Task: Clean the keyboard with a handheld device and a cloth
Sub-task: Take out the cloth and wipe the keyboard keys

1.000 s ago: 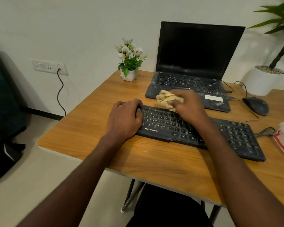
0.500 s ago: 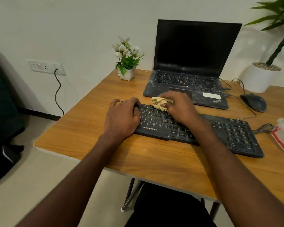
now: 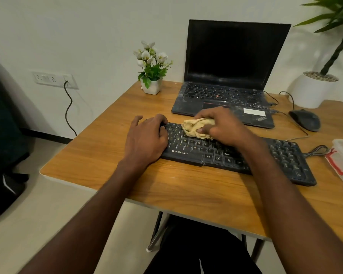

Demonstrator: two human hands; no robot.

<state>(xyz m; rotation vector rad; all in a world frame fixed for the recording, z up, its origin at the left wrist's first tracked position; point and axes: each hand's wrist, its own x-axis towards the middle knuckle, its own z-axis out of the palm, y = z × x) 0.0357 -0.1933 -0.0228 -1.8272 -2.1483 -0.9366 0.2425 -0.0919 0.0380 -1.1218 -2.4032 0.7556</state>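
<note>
Since half a second ago, your right hand [image 3: 222,125] has drawn the crumpled beige cloth [image 3: 197,127] a little nearer you, off the top row and onto the upper letter rows, while your left hand [image 3: 147,135] has stayed planted on the left end of the black wired keyboard [image 3: 285,157]. That keyboard lies slantwise across the middle of the wooden counter [image 3: 107,155], in front of the open black laptop [image 3: 232,72].

Your right grip is curled tight around the cloth, thumb and fingers bunching it into a wad pressed against the keys. Your left grip is loosely curled over the keyboard's end, fingers hooked on its far edge, pinning it down rather than carrying it.

This looks like the wiping step, with the right half and number pad visibly dusty and not yet reached. To do it well, I'd suggest you keep the left hand braced so the board cannot skid, work in overlapping passes row by row toward the right end, and turn the wad to a fresh face as it soils. Press lightly, because a bunched cloth could snag a keycap edge. Mind the keyboard's cable trailing beside the dark mouse [image 3: 305,119].
</note>
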